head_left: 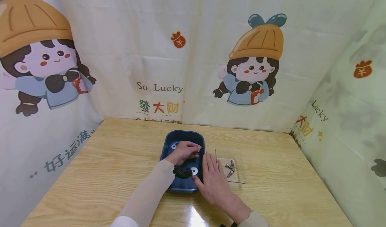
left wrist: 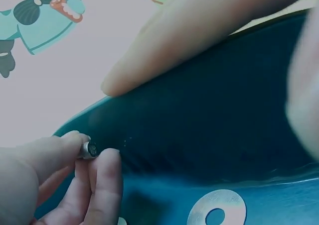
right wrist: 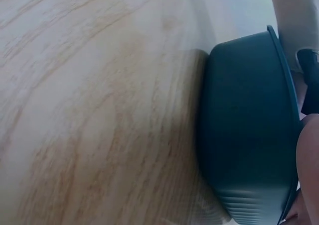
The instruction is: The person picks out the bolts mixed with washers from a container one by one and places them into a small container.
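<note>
A dark blue tray (head_left: 182, 186) with rounded corners stands on the wooden table. Inside it lie metal washers (head_left: 174, 146), and a large one (left wrist: 198, 216) shows close up in the left wrist view. Over the tray's far right part, my left hand (head_left: 184, 151) pinches a small metal bolt (left wrist: 89, 150) between thumb and fingers. Its round socket end shows; the rest is hidden by the fingers. My right hand (head_left: 214, 183) rests along the tray's right rim with straight fingers, the thumb near a washer (head_left: 194, 170).
Right of my right hand, a clear plastic tray (head_left: 241, 176) holds several metal bolts (head_left: 230, 167). The wooden table (head_left: 120, 160) reaches back to a printed curtain (head_left: 120, 52), which also hangs at both sides.
</note>
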Available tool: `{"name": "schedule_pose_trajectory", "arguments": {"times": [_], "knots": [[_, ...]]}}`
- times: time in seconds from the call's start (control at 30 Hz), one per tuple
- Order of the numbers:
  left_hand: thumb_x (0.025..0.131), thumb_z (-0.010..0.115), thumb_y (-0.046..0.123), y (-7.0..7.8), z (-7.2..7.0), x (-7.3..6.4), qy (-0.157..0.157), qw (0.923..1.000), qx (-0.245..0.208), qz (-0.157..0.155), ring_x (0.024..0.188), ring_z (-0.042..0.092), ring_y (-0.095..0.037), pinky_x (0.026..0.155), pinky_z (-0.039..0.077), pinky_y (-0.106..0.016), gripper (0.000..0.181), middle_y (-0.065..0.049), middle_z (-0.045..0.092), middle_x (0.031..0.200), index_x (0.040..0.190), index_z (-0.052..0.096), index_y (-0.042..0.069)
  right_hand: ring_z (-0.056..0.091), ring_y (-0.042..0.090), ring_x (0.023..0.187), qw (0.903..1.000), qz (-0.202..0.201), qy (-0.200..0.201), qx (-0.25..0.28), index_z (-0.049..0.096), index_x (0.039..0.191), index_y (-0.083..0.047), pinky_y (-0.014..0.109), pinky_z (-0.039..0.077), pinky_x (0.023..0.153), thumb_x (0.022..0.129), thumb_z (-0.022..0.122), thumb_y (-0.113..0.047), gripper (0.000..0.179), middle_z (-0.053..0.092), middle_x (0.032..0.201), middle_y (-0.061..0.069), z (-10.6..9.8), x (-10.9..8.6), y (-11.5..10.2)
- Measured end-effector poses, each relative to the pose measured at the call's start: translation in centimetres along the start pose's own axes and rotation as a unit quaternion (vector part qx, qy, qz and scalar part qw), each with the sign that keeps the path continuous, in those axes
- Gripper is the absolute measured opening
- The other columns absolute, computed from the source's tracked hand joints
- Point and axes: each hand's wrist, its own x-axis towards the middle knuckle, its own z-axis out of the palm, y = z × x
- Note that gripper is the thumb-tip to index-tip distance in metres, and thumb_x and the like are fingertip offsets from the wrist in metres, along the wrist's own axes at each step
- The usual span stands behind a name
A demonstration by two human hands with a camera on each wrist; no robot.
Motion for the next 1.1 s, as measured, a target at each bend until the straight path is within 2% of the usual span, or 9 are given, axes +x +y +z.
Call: {"name": "schedule_pose_trajectory", "arguments": {"times": [0.27,0.53,0.7,0.83,1.1], "knots": [[0.084,0.06,0.01,0.2,-0.3,-0.3,-0.019,0.9987,-0.046,0.012,0.089,0.066,-0.025,0.085,0.052,-0.037,0.025,-0.014,0.066,0.099,0.108,0.063,0.002,0.01,0.026,0.139,0.9997,-0.007,0.014,0.016,0.019,0.142,-0.003,0.051,0.014,0.112,0.088,0.03,-0.062,0.081,0.013,0.151,0.01,-0.3,-0.2,0.2],[0.082,0.062,0.008,0.8,-0.4,-0.6,-0.035,0.9968,-0.065,0.03,0.088,0.067,-0.025,0.081,0.053,-0.034,0.027,-0.017,0.067,0.1,0.108,0.063,0.001,0.012,0.026,0.139,0.9994,-0.008,0.03,0.014,0.02,0.142,-0.003,0.051,0.015,0.112,0.086,0.019,-0.067,0.085,0.015,0.15,0.012,-0.8,-0.2,0.7],[0.082,0.062,0.009,1.3,-0.4,-0.9,-0.038,0.9964,-0.061,0.046,0.095,0.063,-0.031,0.084,0.051,-0.037,0.028,-0.017,0.066,0.102,0.109,0.063,0.001,0.014,0.026,0.139,0.9987,-0.007,0.05,0.008,0.024,0.14,-0.002,0.051,0.016,0.112,0.089,0.03,-0.06,0.079,0.02,0.149,0.013,-0.9,-0.4,1.4],[0.081,0.063,0.009,1.7,-0.4,-1.1,-0.042,0.996,-0.065,0.046,0.091,0.065,-0.028,0.083,0.052,-0.036,0.029,-0.016,0.067,0.101,0.109,0.063,0.001,0.013,0.025,0.139,0.9984,0.001,0.055,0.01,0.023,0.141,-0.002,0.05,0.015,0.112,0.089,0.039,-0.054,0.075,0.018,0.149,0.012,-1.1,-0.6,2.0],[0.079,0.066,0.011,2.6,0.3,-1.2,-0.049,0.995,-0.078,0.04,0.085,0.067,-0.023,0.075,0.055,-0.028,0.025,-0.014,0.068,0.097,0.103,0.067,0.005,0.014,0.027,0.138,0.998,0.012,0.061,0.01,0.021,0.141,-0.003,0.052,0.016,0.111,0.089,0.039,-0.054,0.075,0.018,0.149,0.012,-1.5,-0.9,3.3]]}}
